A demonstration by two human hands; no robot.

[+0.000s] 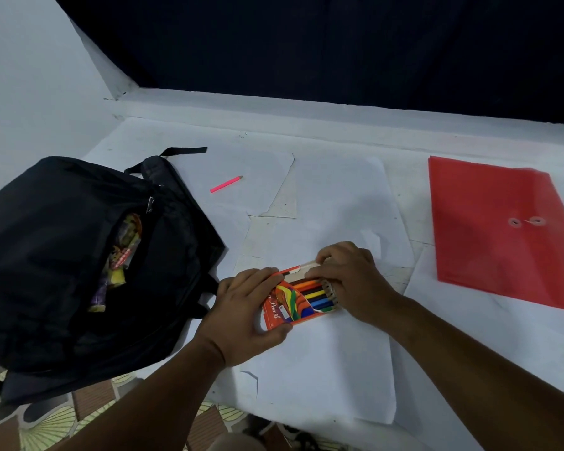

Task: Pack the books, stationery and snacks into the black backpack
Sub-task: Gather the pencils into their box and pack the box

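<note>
Script word "Pencils" on the orange colour pencil box (302, 296), running along its 7 o'clock side. Small white label on box front, print too small to read. Snack wrappers (121, 255) inside black backpack (46, 255), at 9 o'clock: print illegible.

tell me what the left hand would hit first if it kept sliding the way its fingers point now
The left hand grips the coloured pencil box, fingers pointing up and right. Going on, it would likely meet the right hand on the box's open end first; depth is hard to judge.
</note>
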